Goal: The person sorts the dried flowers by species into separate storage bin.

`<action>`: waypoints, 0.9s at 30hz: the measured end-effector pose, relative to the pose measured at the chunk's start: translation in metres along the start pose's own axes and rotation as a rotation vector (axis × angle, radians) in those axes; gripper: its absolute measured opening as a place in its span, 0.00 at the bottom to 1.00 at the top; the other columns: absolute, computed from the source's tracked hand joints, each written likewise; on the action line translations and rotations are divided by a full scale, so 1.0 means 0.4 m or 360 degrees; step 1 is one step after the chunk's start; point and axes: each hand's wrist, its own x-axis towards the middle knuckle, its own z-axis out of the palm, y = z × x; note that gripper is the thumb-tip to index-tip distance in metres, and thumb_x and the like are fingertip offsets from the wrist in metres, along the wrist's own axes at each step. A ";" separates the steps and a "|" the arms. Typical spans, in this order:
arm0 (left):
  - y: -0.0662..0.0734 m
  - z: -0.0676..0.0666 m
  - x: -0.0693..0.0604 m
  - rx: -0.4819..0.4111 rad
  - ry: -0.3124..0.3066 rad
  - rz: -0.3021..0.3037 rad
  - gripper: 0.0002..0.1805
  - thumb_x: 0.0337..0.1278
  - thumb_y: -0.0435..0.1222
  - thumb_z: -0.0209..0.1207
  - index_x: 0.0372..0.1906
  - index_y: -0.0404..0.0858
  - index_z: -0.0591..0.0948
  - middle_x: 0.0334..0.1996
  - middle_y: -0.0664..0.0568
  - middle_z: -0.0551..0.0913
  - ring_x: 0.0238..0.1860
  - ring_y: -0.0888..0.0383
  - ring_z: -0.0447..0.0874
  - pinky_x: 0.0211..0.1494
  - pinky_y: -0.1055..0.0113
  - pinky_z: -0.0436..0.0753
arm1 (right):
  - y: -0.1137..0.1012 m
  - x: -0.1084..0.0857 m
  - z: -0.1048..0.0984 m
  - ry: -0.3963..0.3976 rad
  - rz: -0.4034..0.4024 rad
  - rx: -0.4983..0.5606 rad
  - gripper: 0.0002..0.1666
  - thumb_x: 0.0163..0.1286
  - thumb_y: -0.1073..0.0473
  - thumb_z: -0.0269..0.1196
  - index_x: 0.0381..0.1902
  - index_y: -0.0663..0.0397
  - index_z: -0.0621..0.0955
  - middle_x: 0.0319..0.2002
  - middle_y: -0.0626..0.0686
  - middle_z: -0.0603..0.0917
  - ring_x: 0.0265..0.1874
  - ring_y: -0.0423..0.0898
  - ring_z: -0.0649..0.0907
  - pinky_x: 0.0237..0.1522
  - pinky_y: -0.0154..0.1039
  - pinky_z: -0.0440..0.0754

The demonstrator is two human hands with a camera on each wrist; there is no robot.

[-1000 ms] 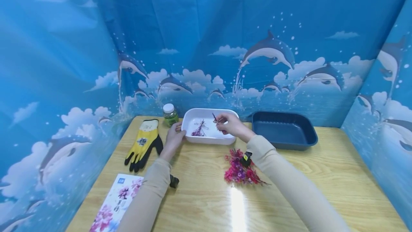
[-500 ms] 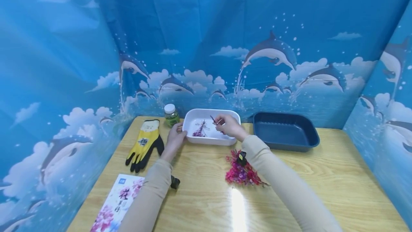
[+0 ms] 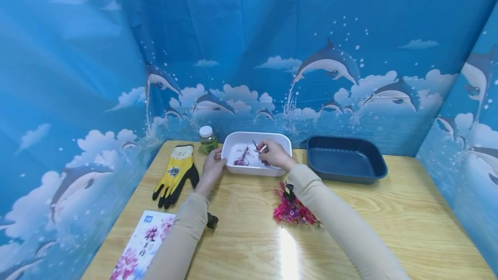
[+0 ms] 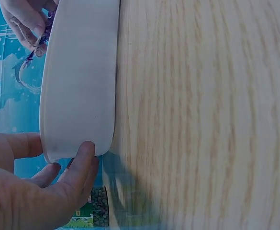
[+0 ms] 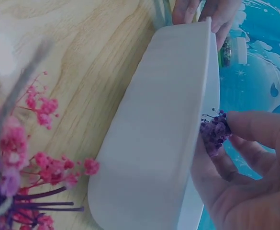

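My left hand (image 3: 213, 167) grips the left end of the white plastic basin (image 3: 256, 171), thumb at the rim and fingers against the outer wall. A small bunch of purple dried flowers (image 3: 242, 159) lies inside on the basin floor. Over the basin's right half, my right hand (image 3: 274, 154) pinches another small purple dried-flower bunch (image 5: 215, 132) between thumb and fingers; its dark stems point up. In the left wrist view, twine shows at this bunch's stems. Pink and purple dried flowers (image 3: 289, 213) lie on the table under my right forearm.
A dark blue basin (image 3: 346, 178) stands to the right. At the left are a lidded jar of green granules (image 3: 208, 141), a yellow-and-black glove (image 3: 177, 176) and a flower-printed box (image 3: 142, 245). A dolphin-print curtain (image 3: 233, 55) backs the wooden table (image 3: 241, 237).
My right hand has moved slightly left and lower over the white basin with the purple dried-flower bunch. My left hand keeps its hold on the basin's end.
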 end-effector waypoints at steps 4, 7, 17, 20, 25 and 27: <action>0.000 0.002 -0.001 -0.0007 0.0011 -0.0005 0.31 0.75 0.29 0.52 0.79 0.35 0.64 0.71 0.33 0.72 0.69 0.37 0.78 0.70 0.48 0.85 | 0.005 0.000 0.004 -0.0015 -0.0007 -0.0044 0.13 0.74 0.69 0.61 0.54 0.67 0.79 0.39 0.59 0.85 0.31 0.45 0.83 0.30 0.35 0.85; 0.000 0.002 -0.001 -0.0004 0.0005 -0.0005 0.31 0.76 0.29 0.51 0.80 0.35 0.64 0.72 0.33 0.72 0.70 0.37 0.77 0.71 0.48 0.84 | 0.005 -0.003 0.003 -0.0023 -0.0037 -0.0091 0.16 0.73 0.69 0.60 0.57 0.67 0.80 0.42 0.61 0.85 0.34 0.45 0.83 0.31 0.36 0.85; -0.002 -0.002 -0.002 -0.0024 -0.0013 0.0001 0.32 0.75 0.29 0.51 0.80 0.36 0.63 0.73 0.33 0.71 0.71 0.37 0.76 0.72 0.49 0.84 | 0.014 -0.020 -0.026 -0.0028 -0.0090 -0.0082 0.19 0.74 0.65 0.60 0.60 0.66 0.80 0.47 0.63 0.86 0.44 0.55 0.87 0.38 0.39 0.87; -0.002 -0.004 -0.002 -0.0019 -0.0015 0.0007 0.32 0.75 0.29 0.51 0.81 0.36 0.63 0.73 0.33 0.70 0.71 0.37 0.75 0.72 0.49 0.84 | 0.007 -0.042 -0.047 -0.0036 -0.0127 -0.0041 0.18 0.76 0.64 0.59 0.60 0.65 0.79 0.48 0.65 0.85 0.48 0.62 0.87 0.41 0.45 0.89; -0.001 -0.006 -0.004 -0.0028 -0.0026 -0.0005 0.32 0.75 0.29 0.51 0.80 0.36 0.63 0.73 0.34 0.70 0.71 0.37 0.76 0.72 0.49 0.83 | -0.002 -0.095 -0.083 -0.0041 -0.0212 -0.0056 0.18 0.79 0.61 0.59 0.62 0.61 0.79 0.53 0.66 0.84 0.52 0.60 0.86 0.46 0.48 0.90; 0.000 -0.006 -0.004 -0.0022 -0.0029 -0.0009 0.32 0.76 0.29 0.51 0.80 0.36 0.63 0.73 0.34 0.70 0.71 0.37 0.76 0.72 0.49 0.84 | 0.001 -0.118 -0.098 -0.0046 -0.0249 -0.0066 0.18 0.79 0.61 0.59 0.62 0.60 0.79 0.54 0.64 0.84 0.52 0.58 0.86 0.49 0.49 0.89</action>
